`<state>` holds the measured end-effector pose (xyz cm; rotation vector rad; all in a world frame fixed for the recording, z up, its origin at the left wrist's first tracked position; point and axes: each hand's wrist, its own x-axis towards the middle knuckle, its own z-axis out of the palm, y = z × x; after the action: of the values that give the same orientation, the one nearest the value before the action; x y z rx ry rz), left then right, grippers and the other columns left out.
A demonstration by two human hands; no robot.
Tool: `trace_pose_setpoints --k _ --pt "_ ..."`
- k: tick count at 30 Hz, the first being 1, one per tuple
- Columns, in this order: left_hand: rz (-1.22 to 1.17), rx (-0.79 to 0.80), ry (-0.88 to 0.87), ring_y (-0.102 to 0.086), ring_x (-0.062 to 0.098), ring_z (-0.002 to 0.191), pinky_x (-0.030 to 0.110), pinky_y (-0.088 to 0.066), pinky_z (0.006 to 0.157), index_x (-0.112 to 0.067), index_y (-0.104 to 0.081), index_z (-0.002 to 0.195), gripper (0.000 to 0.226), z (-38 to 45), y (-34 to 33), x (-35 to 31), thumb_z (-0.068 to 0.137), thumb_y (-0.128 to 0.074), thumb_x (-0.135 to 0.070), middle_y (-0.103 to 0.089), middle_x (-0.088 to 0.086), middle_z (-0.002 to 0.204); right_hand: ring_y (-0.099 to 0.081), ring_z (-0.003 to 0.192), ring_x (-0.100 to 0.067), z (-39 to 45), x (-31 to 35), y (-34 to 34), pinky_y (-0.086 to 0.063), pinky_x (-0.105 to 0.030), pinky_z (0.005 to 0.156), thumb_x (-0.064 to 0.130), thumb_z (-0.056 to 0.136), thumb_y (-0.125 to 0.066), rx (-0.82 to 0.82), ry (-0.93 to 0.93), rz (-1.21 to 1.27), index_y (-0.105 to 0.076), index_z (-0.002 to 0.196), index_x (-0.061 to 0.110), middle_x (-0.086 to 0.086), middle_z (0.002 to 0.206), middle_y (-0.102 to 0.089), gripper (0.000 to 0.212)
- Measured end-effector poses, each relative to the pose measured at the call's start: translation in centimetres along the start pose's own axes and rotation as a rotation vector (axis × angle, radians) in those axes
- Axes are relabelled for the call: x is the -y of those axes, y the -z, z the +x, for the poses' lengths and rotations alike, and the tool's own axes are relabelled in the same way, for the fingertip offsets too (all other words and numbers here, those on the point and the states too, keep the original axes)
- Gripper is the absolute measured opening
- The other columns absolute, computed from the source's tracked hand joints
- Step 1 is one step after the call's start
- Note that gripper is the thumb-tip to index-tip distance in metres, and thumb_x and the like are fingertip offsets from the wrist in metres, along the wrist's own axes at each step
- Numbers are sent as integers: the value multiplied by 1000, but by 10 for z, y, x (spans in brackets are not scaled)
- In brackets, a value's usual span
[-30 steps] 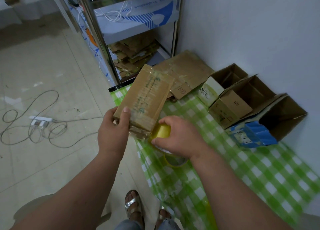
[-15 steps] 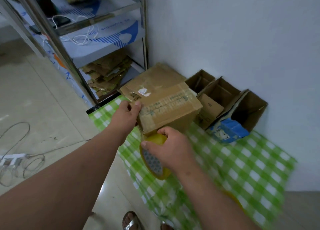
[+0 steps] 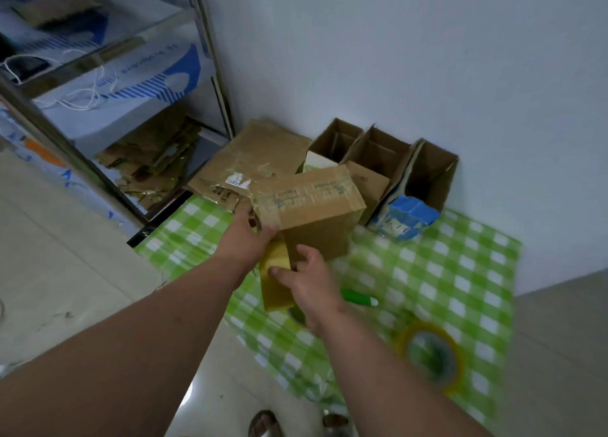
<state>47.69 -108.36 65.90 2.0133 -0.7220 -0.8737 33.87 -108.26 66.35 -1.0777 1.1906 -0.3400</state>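
I see a spare tape roll [image 3: 403, 346] on the checked cloth [image 3: 460, 272], below-right of the cardboard box [image 3: 312, 206]. Just under the box, the right hand [image 3: 312, 283] has its grip curled round the yellow tape [image 3: 274, 272]. The left hand [image 3: 250, 236] clamps its grip on the box's left corner. Cartons [image 3: 375, 153] stand behind the box.

pale wall [image 3: 427, 58], tiled floor [image 3: 65, 265], metal shelving [image 3: 210, 51] (dim light).
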Motion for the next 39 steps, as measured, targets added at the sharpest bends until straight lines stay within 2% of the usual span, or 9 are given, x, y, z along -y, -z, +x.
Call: trace_pose_setpoints --k 4,9,14,18,21,24,29,34,39 --pt "71 -20 -60 -54 16 91 31 -41 78 -25 -48 130 43 5 2 5 92 -67 -31 -54 -17 92 -67 101 -19 -3 -12 -8 -51 -46 97 22 88 -72 42 -3 38 -62 116 16 -1 108 -72 31" --pt "90 -24 -94 -53 10 79 26 -39 65 -23 -50 128 40 5 4 7 93 -66 -33 -52 -18 88 -66 96 -16 -8 -17 -12 -52 -35 88 26 93 -65 31 41 21 -65 95 24 1 102 -71 3" --pt "69 -8 -92 -53 14 86 28 -44 67 -26 -49 130 41 2 6 11 94 -64 -35 -54 -15 94 -63 90 -14 -10 -24 -16 -49 -30 76 32 94 -61 -9 64 -43 -62 93 24 0 100 -69 8" --pt "51 2 -93 -60 15 85 41 -57 74 -27 -52 129 39 -1 9 10 93 -64 -37 -55 -19 91 -61 102 -26 -13 -37 -19 -48 -44 92 43 95 -56 -33 -25 -29 -64 101 19 -7 107 -67 26" --pt "65 -17 -6 -63 28 89 48 -59 79 -32 -41 145 62 -4 11 9 90 -67 -45 -62 2 99 -61 99 -26 -11 -42 -18 -48 -39 85 43 95 -58 -50 -34 -12 -64 96 17 -7 101 -67 27" --pt "-32 -50 146 -65 29 102 45 -58 84 -26 -28 152 84 -12 13 11 85 -66 -57 -64 13 123 -63 101 -25 -6 -40 -16 -51 -43 93 37 94 -60 -32 -33 -19 -66 106 16 -6 104 -68 25" --pt "-222 71 282 -63 18 101 43 -53 92 -20 -58 103 47 -32 16 26 82 -66 -61 -70 0 106 -63 96 -20 0 -40 -10 -50 -33 79 36 96 -59 22 -64 1 -65 106 21 -2 103 -68 19" --pt "-383 151 429 -64 18 75 28 -50 54 -16 -66 94 4 -44 2 35 92 -66 -19 -70 4 88 -68 91 -29 1 -39 -6 -54 -45 82 25 94 -60 95 21 -90 -68 98 14 -11 97 -72 14" --pt "-493 92 462 -63 19 60 30 -51 49 -15 -65 85 12 -49 -4 31 96 -61 -15 -69 1 69 -66 83 -31 3 -36 15 -54 -47 81 39 82 -64 151 68 -194 -70 93 13 -8 85 -69 29"
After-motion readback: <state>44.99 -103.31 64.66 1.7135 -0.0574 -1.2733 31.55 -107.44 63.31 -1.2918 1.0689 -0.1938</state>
